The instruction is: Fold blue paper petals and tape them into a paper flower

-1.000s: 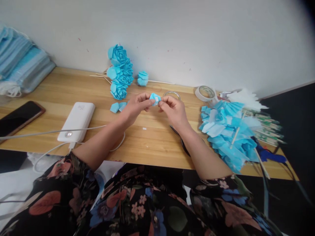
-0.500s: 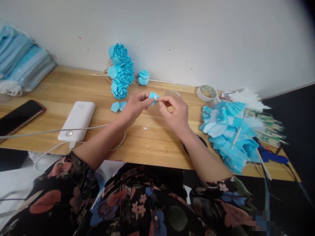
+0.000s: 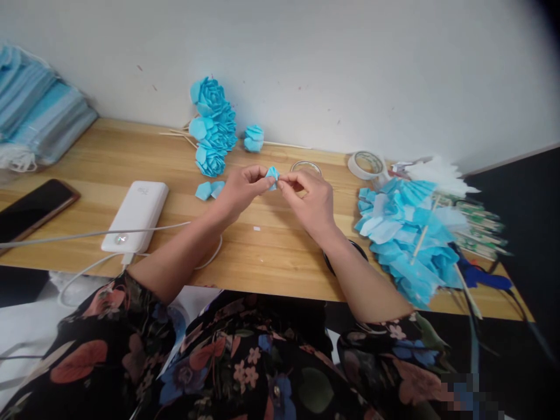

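My left hand [image 3: 242, 189] and my right hand [image 3: 310, 200] meet above the middle of the wooden table [image 3: 262, 245]. Both pinch one small folded blue paper piece [image 3: 272, 174] between thumb and fingertips. Two loose blue paper pieces [image 3: 210, 189] lie on the table just left of my left hand. Finished blue paper roses on sticks [image 3: 213, 125] lean against the wall behind. A roll of clear tape [image 3: 306, 167] sits just beyond my right hand.
A white power bank [image 3: 136, 214] with cables and a dark phone [image 3: 32, 207] lie at the left. Stacked blue masks [image 3: 37, 114] fill the far left. A heap of blue paper pieces [image 3: 406, 233], sticks and a white tape roll [image 3: 366, 165] crowd the right.
The hands have stayed in place. The blue piece has been folded smaller and turned between the fingertips, and my right fingers have closed in on it.
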{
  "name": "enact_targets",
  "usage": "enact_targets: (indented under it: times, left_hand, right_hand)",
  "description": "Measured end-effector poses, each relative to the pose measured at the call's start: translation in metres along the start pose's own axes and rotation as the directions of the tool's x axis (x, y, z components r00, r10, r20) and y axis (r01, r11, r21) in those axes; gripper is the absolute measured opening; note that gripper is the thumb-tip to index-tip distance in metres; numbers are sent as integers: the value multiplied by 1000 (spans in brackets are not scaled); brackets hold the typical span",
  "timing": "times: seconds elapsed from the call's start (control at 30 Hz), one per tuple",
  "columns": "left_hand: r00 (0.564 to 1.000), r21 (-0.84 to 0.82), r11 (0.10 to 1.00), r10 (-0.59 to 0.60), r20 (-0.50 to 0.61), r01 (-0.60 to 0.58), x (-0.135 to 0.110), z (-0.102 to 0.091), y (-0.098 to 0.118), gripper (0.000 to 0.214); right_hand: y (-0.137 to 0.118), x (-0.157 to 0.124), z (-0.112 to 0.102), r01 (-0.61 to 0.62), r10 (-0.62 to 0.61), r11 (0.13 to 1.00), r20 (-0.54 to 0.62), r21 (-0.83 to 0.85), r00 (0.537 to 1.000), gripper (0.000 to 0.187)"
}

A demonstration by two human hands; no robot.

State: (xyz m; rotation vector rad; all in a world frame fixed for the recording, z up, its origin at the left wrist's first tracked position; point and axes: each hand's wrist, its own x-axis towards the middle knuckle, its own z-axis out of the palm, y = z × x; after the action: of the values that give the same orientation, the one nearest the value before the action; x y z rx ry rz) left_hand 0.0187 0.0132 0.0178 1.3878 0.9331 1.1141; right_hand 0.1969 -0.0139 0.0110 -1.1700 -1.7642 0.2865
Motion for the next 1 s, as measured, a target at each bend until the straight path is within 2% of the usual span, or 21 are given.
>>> enact_targets:
  times: [0.2,0.47,1.0]
  left_hand:
    - [1000,-21,1000,-6,16,7,1,0,2,20]
    - [999,-13,1000,8,33,-7,1,-1,1,17]
    - [999,15,1000,-19,38,18,2,-1,-1,12]
  right_hand:
    - [0,1,1,-54,53,995,13,87,998,14]
    - [-2,5,0,-264,247,938,102,223,964,13]
    - [-4,6,-2,-272,250,933,120,237,961,18]
